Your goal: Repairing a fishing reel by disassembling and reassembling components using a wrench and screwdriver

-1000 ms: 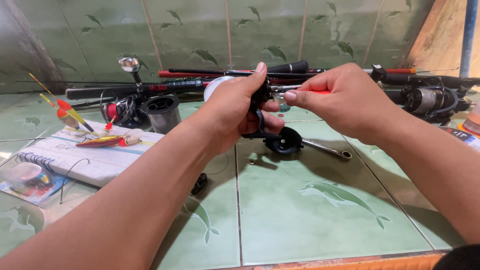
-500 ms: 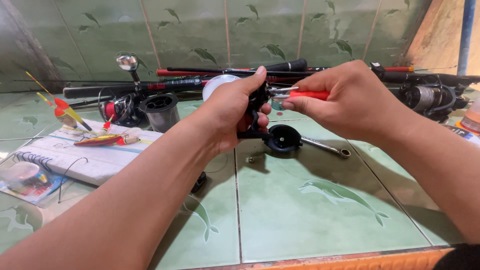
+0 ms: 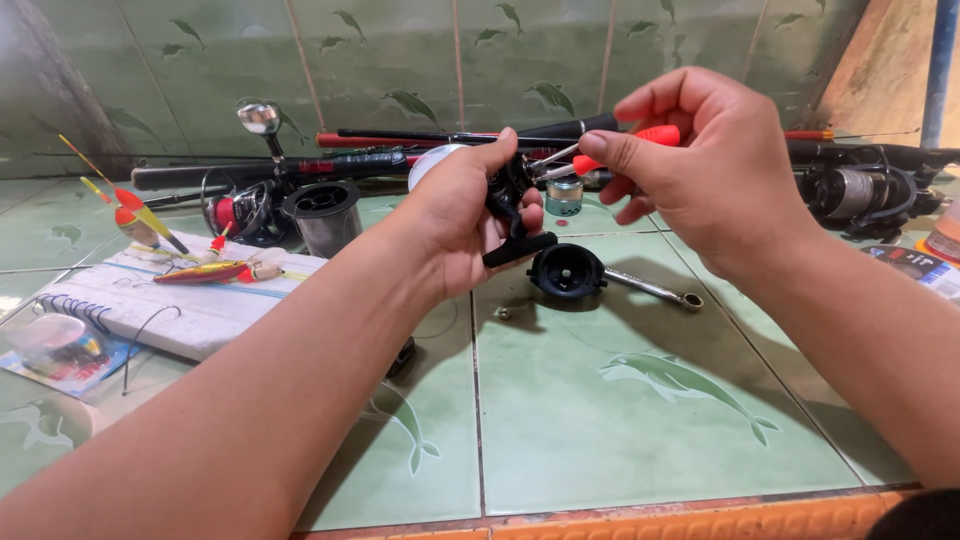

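Note:
My left hand (image 3: pixel 465 215) grips a black fishing reel body (image 3: pixel 512 235) held up above the green tiled surface. My right hand (image 3: pixel 700 165) holds a red-handled screwdriver (image 3: pixel 640 140) whose metal tip points left into the reel. Below the hands, on the tile, lie a black round reel part (image 3: pixel 567 270), a silver wrench (image 3: pixel 655 290) and a small screw (image 3: pixel 504 313).
Fishing rods (image 3: pixel 400 160) lie along the back wall, with a red and black reel (image 3: pixel 240 212), a grey line spool (image 3: pixel 322 212) and another reel (image 3: pixel 860 192) at the right. A white foam board (image 3: pixel 180 305) with floats (image 3: pixel 205 272) sits left. A small jar (image 3: pixel 563 197) stands behind.
Both hands have risen a little with the reel and screwdriver; the screwdriver handle now points more up and right. The parts on the tile have not moved.

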